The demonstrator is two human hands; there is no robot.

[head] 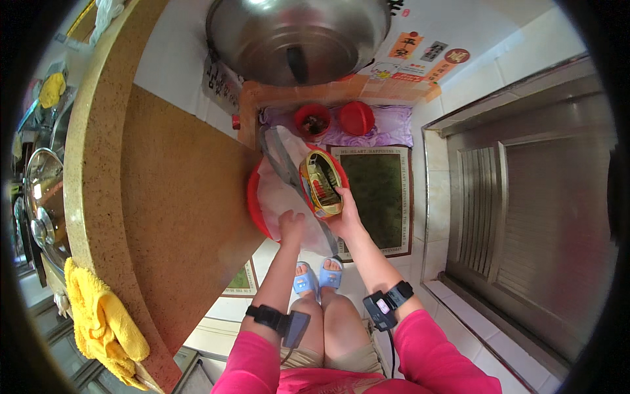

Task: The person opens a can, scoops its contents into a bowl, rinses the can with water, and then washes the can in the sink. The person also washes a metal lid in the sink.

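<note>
An oval, gold-coloured metal food can (322, 180) with a printed label is in my right hand (346, 212). Its top is open, and the inside looks dark and hollow. Under the can, a whitish plastic bag (275, 189) with a dark grey band covers most of a round red tub (253, 197). My left hand (291, 226) is over the near side of the bag, its fingers bent and slightly blurred. Whether those fingers pinch the plastic cannot be made out.
Left stands a brown counter side (182, 182) with a stone edge, a yellow towel (101, 327) hanging from it. A large steel pan (300, 42) juts out ahead. Beyond the tub are two red containers (357, 118). A doormat (376, 197) and a metal door (541, 197) lie right.
</note>
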